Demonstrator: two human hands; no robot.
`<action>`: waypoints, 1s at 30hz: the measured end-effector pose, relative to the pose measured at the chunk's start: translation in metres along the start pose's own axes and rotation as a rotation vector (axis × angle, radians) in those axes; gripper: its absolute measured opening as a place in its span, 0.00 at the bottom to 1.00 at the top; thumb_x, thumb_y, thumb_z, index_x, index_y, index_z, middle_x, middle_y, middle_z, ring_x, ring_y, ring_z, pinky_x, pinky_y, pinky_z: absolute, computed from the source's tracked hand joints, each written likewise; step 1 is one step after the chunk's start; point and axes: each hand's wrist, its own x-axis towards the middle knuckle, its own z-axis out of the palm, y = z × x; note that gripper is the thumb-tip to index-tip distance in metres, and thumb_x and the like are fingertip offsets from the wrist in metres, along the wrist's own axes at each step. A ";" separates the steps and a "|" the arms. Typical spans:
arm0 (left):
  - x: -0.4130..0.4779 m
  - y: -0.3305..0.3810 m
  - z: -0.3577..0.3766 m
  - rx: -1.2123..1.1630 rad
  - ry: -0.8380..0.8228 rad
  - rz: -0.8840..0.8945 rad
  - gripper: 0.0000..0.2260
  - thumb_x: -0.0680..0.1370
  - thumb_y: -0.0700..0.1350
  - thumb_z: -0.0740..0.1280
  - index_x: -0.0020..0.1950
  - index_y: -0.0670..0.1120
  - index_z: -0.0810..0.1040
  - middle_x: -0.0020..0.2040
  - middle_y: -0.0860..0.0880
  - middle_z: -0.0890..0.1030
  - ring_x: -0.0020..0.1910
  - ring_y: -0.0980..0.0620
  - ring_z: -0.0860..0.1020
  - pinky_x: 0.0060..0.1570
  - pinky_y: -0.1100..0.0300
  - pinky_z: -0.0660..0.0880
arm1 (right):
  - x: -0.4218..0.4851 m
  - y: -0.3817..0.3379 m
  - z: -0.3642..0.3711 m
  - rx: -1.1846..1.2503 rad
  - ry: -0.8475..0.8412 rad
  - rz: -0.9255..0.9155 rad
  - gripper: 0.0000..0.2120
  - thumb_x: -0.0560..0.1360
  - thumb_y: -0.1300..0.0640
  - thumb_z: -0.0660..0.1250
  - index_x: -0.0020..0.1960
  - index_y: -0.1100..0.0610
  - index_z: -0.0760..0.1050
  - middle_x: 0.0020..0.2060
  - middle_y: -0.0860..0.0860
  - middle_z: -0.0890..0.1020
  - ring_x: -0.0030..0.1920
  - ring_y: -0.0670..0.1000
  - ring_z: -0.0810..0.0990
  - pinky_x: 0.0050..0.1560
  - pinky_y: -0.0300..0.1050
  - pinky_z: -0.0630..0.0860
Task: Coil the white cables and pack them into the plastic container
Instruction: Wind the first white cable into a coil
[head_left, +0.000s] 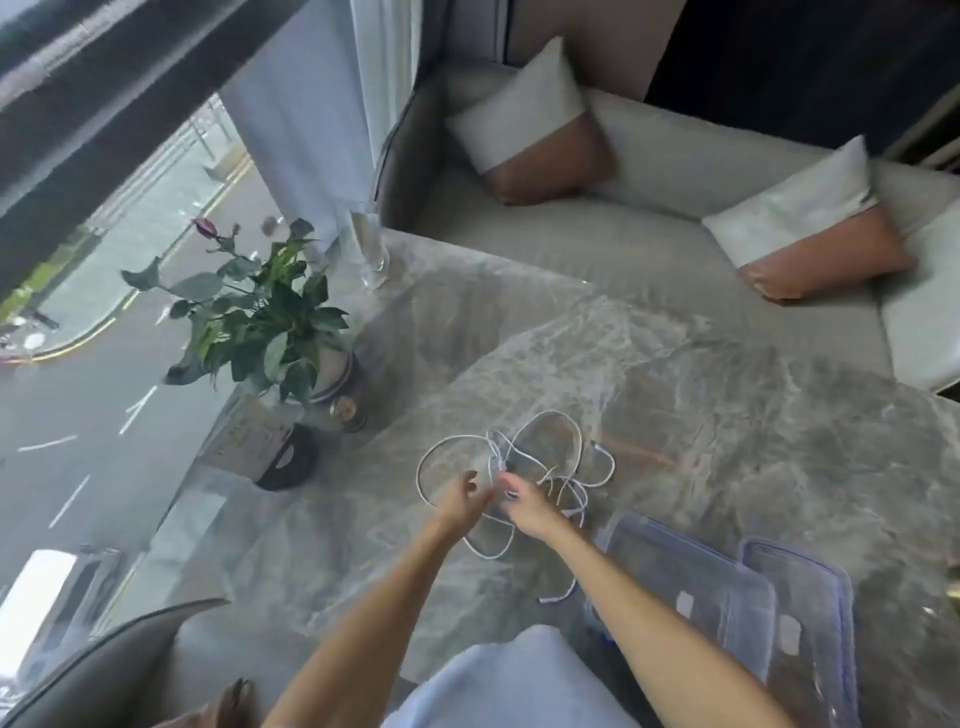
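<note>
Centrally, from the head camera: white cables (540, 467) tangled loose on marble table (727, 415), just left of clear plastic container (691, 587) and its lid (800, 613). Left hand (460, 501) and right hand (524, 504) both at the tangle; grip blurred, cannot tell.

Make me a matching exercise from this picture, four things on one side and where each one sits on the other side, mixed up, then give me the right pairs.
Things:
1. white cables
2. plastic container
3. potted plant
4. cushions

Places:
A. on the sofa beyond the table
B. at the table's left edge, by the window
C. loose on the table's middle, under both hands
D. on the table's near right, beside the right forearm

Pairs: 1-C, 2-D, 3-B, 4-A

The left hand and right hand are both at the tangle.
</note>
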 end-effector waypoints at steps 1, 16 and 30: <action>0.006 -0.001 0.002 -0.050 -0.034 0.025 0.18 0.80 0.44 0.66 0.67 0.35 0.73 0.60 0.34 0.79 0.57 0.37 0.79 0.54 0.51 0.74 | 0.003 0.002 0.005 0.054 -0.033 0.000 0.26 0.79 0.72 0.58 0.76 0.62 0.61 0.73 0.59 0.70 0.73 0.56 0.69 0.72 0.44 0.65; -0.033 0.033 -0.072 0.278 0.263 0.679 0.05 0.79 0.39 0.62 0.48 0.41 0.77 0.45 0.44 0.78 0.45 0.43 0.74 0.48 0.51 0.72 | -0.041 -0.048 -0.036 -0.167 0.322 -0.198 0.11 0.77 0.51 0.68 0.43 0.57 0.82 0.32 0.52 0.81 0.32 0.48 0.76 0.36 0.44 0.72; -0.111 0.112 -0.083 -0.219 -0.180 0.830 0.08 0.82 0.44 0.62 0.46 0.41 0.75 0.30 0.53 0.73 0.30 0.54 0.71 0.33 0.58 0.71 | -0.167 -0.148 -0.163 0.999 0.550 -0.664 0.05 0.76 0.56 0.69 0.47 0.56 0.81 0.33 0.48 0.84 0.30 0.42 0.80 0.34 0.34 0.79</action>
